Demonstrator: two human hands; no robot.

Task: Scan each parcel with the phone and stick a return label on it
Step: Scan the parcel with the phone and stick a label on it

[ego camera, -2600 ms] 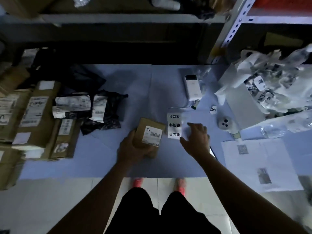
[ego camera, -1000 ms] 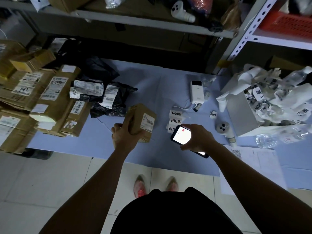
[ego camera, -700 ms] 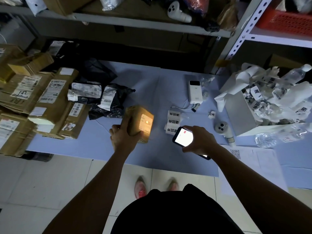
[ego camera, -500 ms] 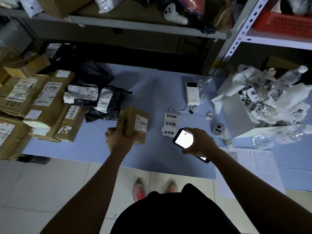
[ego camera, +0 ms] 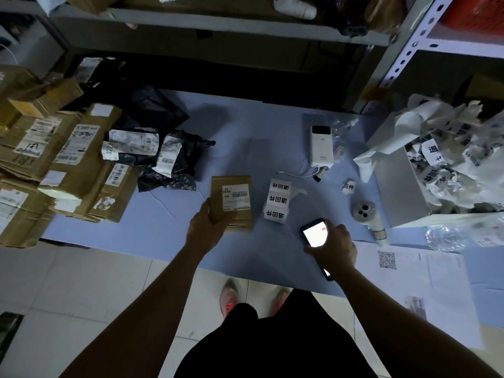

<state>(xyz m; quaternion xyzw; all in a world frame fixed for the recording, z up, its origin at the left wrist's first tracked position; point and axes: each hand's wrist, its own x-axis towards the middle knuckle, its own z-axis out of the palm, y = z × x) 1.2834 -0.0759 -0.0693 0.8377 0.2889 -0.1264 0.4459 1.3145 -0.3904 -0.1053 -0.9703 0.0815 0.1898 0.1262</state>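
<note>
A small brown cardboard parcel (ego camera: pixel 231 203) with a white barcode label lies on the pale blue sheet (ego camera: pixel 169 230), label facing up. My left hand (ego camera: pixel 207 227) grips its near left corner. My right hand (ego camera: pixel 334 245) holds a phone (ego camera: pixel 315 236) with a lit white screen, low over the sheet and to the right of the parcel. Between parcel and phone lies a strip of white return labels (ego camera: pixel 278 201) with black characters. One loose label (ego camera: pixel 348 186) lies further right.
Stacked brown boxes (ego camera: pixel 62 165) and black mailer bags (ego camera: pixel 163 156) crowd the left. A white power bank (ego camera: pixel 321 145) with a cable lies at the back, a grey box of crumpled backing paper (ego camera: pixel 436 165) at right, printed sheets (ego camera: pixel 414 282) by my right arm. Metal shelving stands behind.
The parcel was raised and tilted toward the phone, and lit by it. Now it lies flat on the sheet and the phone has dropped lower and to the right.
</note>
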